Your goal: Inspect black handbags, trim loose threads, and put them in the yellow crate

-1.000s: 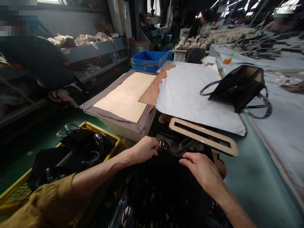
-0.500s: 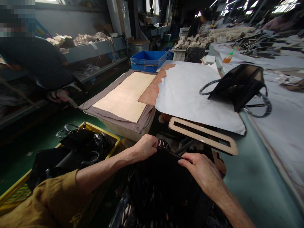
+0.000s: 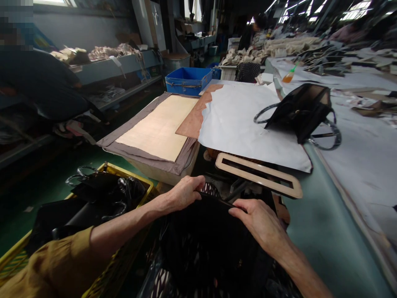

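Observation:
A black bag rests upright over my lap, its far rim stretched between my two hands. My left hand pinches that rim at its left end, fingers curled over the edge. At the right end, my right hand grips the same rim between thumb and fingers. Dark cloth hides the lower part of the bag and its handles. Just beyond the hands lies a pale, long oval frame with a slot through its middle. Another black bag with plastic-wrapped handles sits on the table to the right.
A yellow crate of black bags stands at my left. Ahead are a pale board on a cloth-covered tub, a white sheet, and a blue bin. A green-topped bottle stands farther right. Another person sits at the left.
The view has shifted slightly, so the surroundings sit a little farther left. Both hands keep their hold on the bag's rim, with little visible movement.

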{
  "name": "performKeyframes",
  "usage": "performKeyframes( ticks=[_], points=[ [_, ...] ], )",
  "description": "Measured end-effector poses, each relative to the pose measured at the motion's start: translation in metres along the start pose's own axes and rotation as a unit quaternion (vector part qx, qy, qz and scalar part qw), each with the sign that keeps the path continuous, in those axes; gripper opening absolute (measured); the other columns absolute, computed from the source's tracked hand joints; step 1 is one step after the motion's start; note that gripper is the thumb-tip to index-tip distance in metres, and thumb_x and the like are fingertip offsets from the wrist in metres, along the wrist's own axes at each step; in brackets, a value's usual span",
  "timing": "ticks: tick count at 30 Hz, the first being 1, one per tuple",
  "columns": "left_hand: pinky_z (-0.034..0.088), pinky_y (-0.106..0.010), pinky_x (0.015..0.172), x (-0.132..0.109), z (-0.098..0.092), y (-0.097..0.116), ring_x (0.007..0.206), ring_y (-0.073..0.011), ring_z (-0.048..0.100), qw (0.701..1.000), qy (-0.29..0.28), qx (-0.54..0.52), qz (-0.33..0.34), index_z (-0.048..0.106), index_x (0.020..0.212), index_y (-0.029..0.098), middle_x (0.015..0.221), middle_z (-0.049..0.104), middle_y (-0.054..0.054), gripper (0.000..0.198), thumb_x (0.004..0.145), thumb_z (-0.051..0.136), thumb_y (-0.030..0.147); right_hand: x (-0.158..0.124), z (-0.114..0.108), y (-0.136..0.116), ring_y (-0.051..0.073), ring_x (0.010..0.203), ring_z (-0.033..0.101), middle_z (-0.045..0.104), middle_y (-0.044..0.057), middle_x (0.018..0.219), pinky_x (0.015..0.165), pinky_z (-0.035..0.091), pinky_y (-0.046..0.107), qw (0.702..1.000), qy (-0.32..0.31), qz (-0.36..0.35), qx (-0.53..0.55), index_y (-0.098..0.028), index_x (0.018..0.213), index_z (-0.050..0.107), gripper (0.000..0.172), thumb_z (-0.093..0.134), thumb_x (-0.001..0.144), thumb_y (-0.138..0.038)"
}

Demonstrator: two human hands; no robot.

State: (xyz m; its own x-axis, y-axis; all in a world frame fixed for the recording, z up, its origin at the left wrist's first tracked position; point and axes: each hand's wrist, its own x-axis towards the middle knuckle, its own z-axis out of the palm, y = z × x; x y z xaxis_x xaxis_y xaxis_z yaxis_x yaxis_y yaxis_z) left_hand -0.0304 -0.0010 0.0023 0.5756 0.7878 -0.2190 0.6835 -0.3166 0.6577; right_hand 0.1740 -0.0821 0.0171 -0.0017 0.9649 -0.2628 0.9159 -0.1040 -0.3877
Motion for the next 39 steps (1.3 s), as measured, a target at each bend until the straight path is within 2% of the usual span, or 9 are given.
performKeyframes(
  ticks=[2, 4, 9, 13, 15, 20, 31, 35, 39],
  points=[
    [0.036, -0.019, 0.063, -0.001, -0.001, 0.001, 0.072, -0.0132, 0.052, 0.999, -0.029, -0.030, 0.013, 0.059, 0.089, 0.017, 0.075, 0.060, 0.001, 0.027, 0.065, 0.050, 0.008, 0.000, 0.000, 0.002, 0.016, 0.070, 0.058, 0.064, -0.002, 0.065, 0.056, 0.034, 0.022, 1.000, 0.003, -0.016, 0.007, -0.027, 0.067, 0.065, 0.025, 0.047, 0.079, -0.038],
    [0.038, -0.020, 0.067, -0.002, -0.002, 0.001, 0.076, -0.0142, 0.054, 0.997, -0.063, -0.042, 0.023, 0.063, 0.089, 0.017, 0.078, 0.063, 0.001, 0.029, 0.066, 0.048, 0.008, 0.000, 0.001, 0.006, 0.015, 0.070, 0.058, 0.064, -0.003, 0.064, 0.056, 0.034, 0.022, 0.999, 0.002, -0.032, 0.016, -0.027, 0.064, 0.064, 0.026, 0.046, 0.080, -0.038],
    [0.038, -0.019, 0.066, 0.002, -0.004, -0.001, 0.073, -0.0143, 0.054, 0.993, -0.103, -0.056, 0.026, 0.068, 0.084, 0.017, 0.071, 0.064, 0.002, 0.027, 0.065, 0.050, 0.010, 0.000, 0.004, 0.010, 0.013, 0.059, 0.057, 0.061, -0.004, 0.055, 0.053, 0.032, 0.022, 0.999, 0.005, -0.050, 0.000, -0.025, 0.061, 0.062, 0.032, 0.044, 0.083, -0.039],
    [0.038, -0.019, 0.064, 0.004, -0.003, -0.003, 0.072, -0.0144, 0.054, 0.993, -0.103, -0.058, 0.019, 0.069, 0.085, 0.016, 0.070, 0.064, 0.002, 0.029, 0.064, 0.050, 0.010, 0.001, 0.009, 0.002, 0.015, 0.066, 0.062, 0.068, -0.003, 0.068, 0.057, 0.034, 0.023, 0.995, 0.034, -0.070, -0.058, -0.029, 0.083, 0.064, 0.018, 0.047, 0.084, -0.034],
    [0.038, -0.019, 0.064, 0.004, -0.002, -0.003, 0.072, -0.0143, 0.054, 0.993, -0.100, -0.063, 0.022, 0.069, 0.085, 0.016, 0.071, 0.064, 0.002, 0.029, 0.064, 0.050, 0.010, 0.002, 0.012, -0.004, 0.016, 0.070, 0.063, 0.069, -0.002, 0.074, 0.058, 0.035, 0.024, 0.991, 0.049, -0.094, -0.087, -0.028, 0.089, 0.063, 0.016, 0.048, 0.085, -0.030],
    [0.038, -0.019, 0.064, 0.003, 0.000, -0.005, 0.072, -0.0138, 0.055, 0.993, -0.095, -0.067, 0.034, 0.069, 0.085, 0.015, 0.073, 0.065, 0.002, 0.029, 0.065, 0.049, 0.010, 0.007, 0.019, -0.017, 0.017, 0.066, 0.063, 0.068, -0.001, 0.070, 0.057, 0.033, 0.025, 0.985, 0.056, -0.111, -0.122, -0.023, 0.078, 0.062, 0.016, 0.049, 0.085, -0.026],
    [0.039, -0.019, 0.064, 0.004, -0.001, -0.003, 0.072, -0.0149, 0.055, 0.993, -0.102, -0.061, 0.023, 0.069, 0.086, 0.014, 0.072, 0.065, 0.002, 0.029, 0.064, 0.051, 0.011, 0.010, 0.021, -0.011, 0.015, 0.064, 0.063, 0.067, -0.001, 0.063, 0.055, 0.031, 0.024, 0.989, 0.042, -0.099, -0.098, -0.024, 0.068, 0.060, 0.024, 0.046, 0.086, -0.032],
    [0.039, -0.019, 0.063, 0.004, -0.001, -0.002, 0.072, -0.0150, 0.054, 0.993, -0.102, -0.061, 0.015, 0.069, 0.087, 0.015, 0.072, 0.065, 0.002, 0.029, 0.064, 0.052, 0.012, 0.010, 0.018, -0.012, 0.015, 0.063, 0.062, 0.066, -0.001, 0.063, 0.056, 0.031, 0.024, 0.992, 0.026, -0.091, -0.082, -0.024, 0.068, 0.059, 0.026, 0.045, 0.087, -0.033],
    [0.038, -0.019, 0.061, 0.004, 0.000, 0.000, 0.069, -0.0140, 0.053, 0.993, -0.101, -0.055, 0.012, 0.069, 0.085, 0.016, 0.069, 0.064, 0.003, 0.028, 0.064, 0.052, 0.011, 0.013, 0.019, -0.021, 0.017, 0.066, 0.063, 0.067, 0.001, 0.067, 0.054, 0.029, 0.025, 0.992, 0.015, -0.088, -0.094, -0.025, 0.076, 0.062, 0.019, 0.047, 0.085, -0.032]
  ],
)
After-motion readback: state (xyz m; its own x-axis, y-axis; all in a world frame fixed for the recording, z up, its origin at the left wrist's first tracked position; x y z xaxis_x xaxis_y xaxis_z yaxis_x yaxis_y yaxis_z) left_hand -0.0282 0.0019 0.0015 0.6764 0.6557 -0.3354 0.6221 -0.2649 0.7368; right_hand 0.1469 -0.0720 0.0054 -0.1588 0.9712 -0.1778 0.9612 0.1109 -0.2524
